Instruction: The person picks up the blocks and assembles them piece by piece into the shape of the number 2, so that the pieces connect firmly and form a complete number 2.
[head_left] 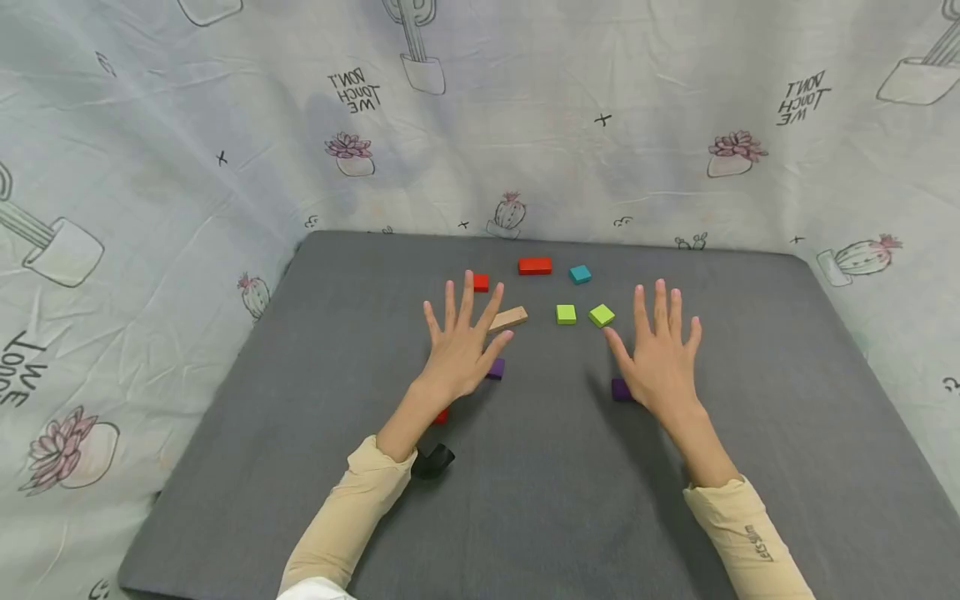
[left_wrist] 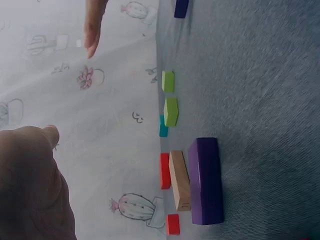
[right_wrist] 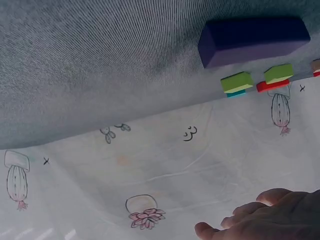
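Observation:
My left hand [head_left: 457, 354] hovers over the grey table with its fingers spread and nothing in its grasp. Partly hidden beneath it lie a purple block [head_left: 496, 369], a plain wooden block [head_left: 509, 318] and a red block [head_left: 481, 283]. My right hand [head_left: 662, 367] is also raised, fingers straight and apart, holding nothing. Just beside its thumb side a second purple block [head_left: 621, 389] is partly covered. Two lime green blocks [head_left: 566, 314] lie between the hands, a little farther off. In the left wrist view the nearer purple block [left_wrist: 206, 181] shows whole.
At the back of the table [head_left: 750, 333] lie a long red block [head_left: 535, 266] and a teal block [head_left: 580, 274]. Another red piece [head_left: 441, 416] peeks out by the left forearm, near a black object [head_left: 432, 461]. A patterned curtain [head_left: 562, 100] hangs behind the table.

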